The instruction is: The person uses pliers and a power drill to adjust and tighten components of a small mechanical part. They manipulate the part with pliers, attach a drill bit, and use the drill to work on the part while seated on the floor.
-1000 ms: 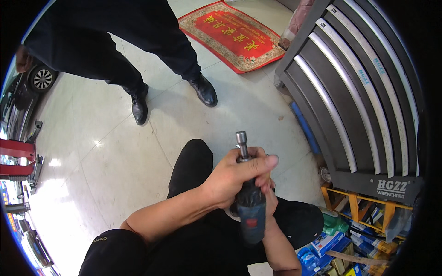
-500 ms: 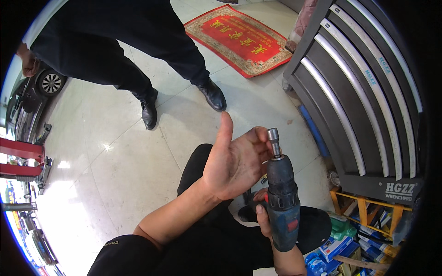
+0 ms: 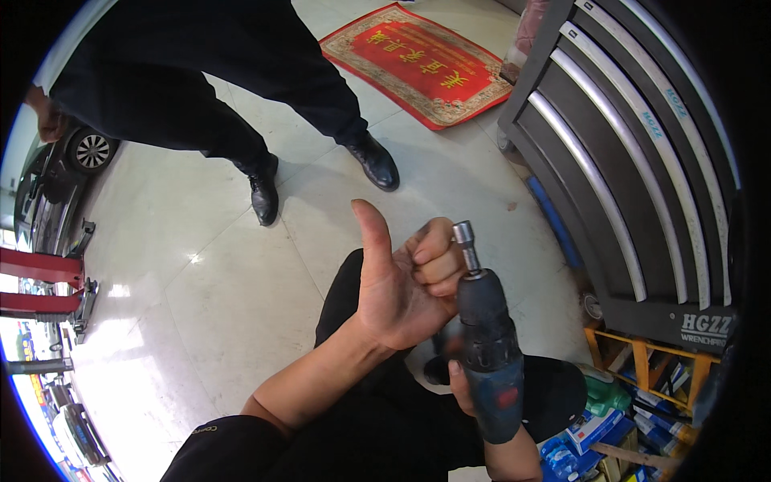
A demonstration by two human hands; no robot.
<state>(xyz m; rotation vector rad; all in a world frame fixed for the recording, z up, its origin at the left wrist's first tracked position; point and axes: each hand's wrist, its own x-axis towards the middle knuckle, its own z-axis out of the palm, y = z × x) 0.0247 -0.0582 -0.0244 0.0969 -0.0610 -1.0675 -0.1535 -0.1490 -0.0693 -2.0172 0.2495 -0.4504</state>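
Cordless drill (image 3: 490,361) held upright in front of the lap, above dark trousers (image 3: 377,434), with the pale tiled floor (image 3: 201,305) below and beyond. Dark grey-blue body, a red patch low on the casing, black chuck, silver socket bit (image 3: 464,245) pointing up and away.

Right hand (image 3: 466,386) wrapped around the lower body and grip of the drill from behind, mostly hidden by the tool; only a thumb and a little of the wrist showing. Closed on the drill.

Left hand (image 3: 401,281) just left of the chuck, thumb stuck straight up, fingers (image 3: 438,261) curled into a loose fist against the socket bit and the top of the chuck. Touching the tool there, but whether anything sits inside the curled fingers cannot be told. Bare forearm running down to a dark sleeve at the lower left.

Further out on the floor, another person's legs in dark trousers and black shoes (image 3: 321,181), standing toward the upper left. Red mat (image 3: 422,64) with gold border lying near the top edge of the floor. Tall dark tool cabinet (image 3: 634,161) with long silver drawer handles along the right edge. Orange rack (image 3: 642,361) with blue and green boxes and bottles at the lower right corner. Red car lift (image 3: 40,281) and a parked car at the far left edge.
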